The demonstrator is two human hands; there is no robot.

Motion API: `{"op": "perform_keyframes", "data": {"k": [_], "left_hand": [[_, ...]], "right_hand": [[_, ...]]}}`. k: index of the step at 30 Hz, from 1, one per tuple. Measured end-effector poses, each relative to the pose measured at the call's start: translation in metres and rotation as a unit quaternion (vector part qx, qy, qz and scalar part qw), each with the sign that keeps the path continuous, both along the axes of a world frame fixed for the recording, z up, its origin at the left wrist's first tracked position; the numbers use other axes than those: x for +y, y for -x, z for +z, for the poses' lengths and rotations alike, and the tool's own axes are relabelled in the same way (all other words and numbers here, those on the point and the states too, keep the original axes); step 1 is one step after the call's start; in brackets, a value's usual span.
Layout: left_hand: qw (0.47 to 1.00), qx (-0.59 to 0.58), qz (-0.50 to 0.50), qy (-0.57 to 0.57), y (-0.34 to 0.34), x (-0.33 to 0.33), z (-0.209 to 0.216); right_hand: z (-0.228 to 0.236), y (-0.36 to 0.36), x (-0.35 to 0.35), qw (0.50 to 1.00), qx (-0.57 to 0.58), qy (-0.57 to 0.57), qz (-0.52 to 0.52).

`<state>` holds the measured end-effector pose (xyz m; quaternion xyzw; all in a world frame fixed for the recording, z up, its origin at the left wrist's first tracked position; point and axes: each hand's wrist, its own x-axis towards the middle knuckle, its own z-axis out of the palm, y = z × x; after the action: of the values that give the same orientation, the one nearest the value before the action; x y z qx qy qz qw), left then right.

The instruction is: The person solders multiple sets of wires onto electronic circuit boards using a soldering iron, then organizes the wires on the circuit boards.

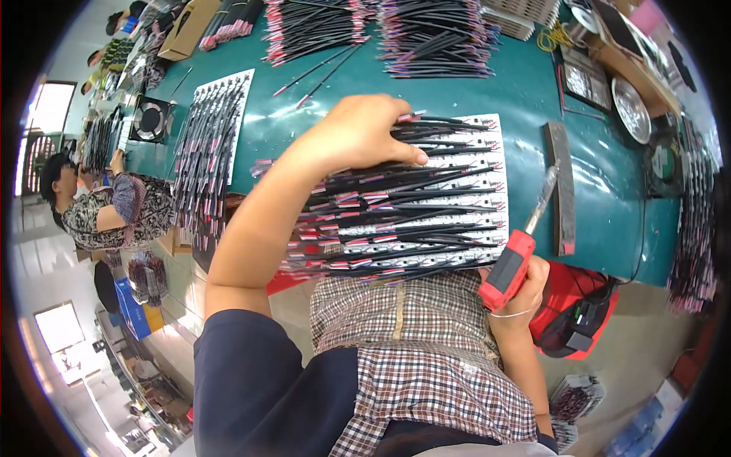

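The left hand (358, 133) lies palm down on a bundle of black wires (403, 206), its grip loosely curled, thumb stretched out along the upper strands, pressing rather than clamping them. These wires, tipped red and pale at their ends, fan across a white panel of strips (487, 164) that sits at the near edge of the green desk (533, 84), just in front of the person's checked shirt (411, 358). The right hand (518, 293) has its grip closed around the red handle of a soldering iron (521, 244), whose metal tip points up and away, above the right end of the white panel. Just beside that tip lies a dark narrow bar (562, 186) on the desk. Farther out, more heaps of black wires (434, 34) lie along the far side, and a second white panel loaded with wires (213, 129) rests to the left. A round metal dish (632, 107) sits at the right. At the far left another person in a patterned top (114, 209) bends over a neighbouring desk.
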<state>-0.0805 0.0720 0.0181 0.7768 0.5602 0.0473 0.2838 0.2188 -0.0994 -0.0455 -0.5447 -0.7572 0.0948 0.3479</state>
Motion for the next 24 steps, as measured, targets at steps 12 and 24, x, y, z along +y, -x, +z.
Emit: {"op": "perform_keyframes", "data": {"k": [12,24], "left_hand": [[0.936,-0.178,0.303,0.031,0.173,-0.061,0.079],[0.849,0.273,0.397,-0.217,0.313,0.033,0.064]], "right_hand": [[-0.001,-0.045,-0.036,0.989,0.069,0.077,-0.101],[0.048,-0.013,-0.019,0.961,0.204,0.153,-0.108]]}}
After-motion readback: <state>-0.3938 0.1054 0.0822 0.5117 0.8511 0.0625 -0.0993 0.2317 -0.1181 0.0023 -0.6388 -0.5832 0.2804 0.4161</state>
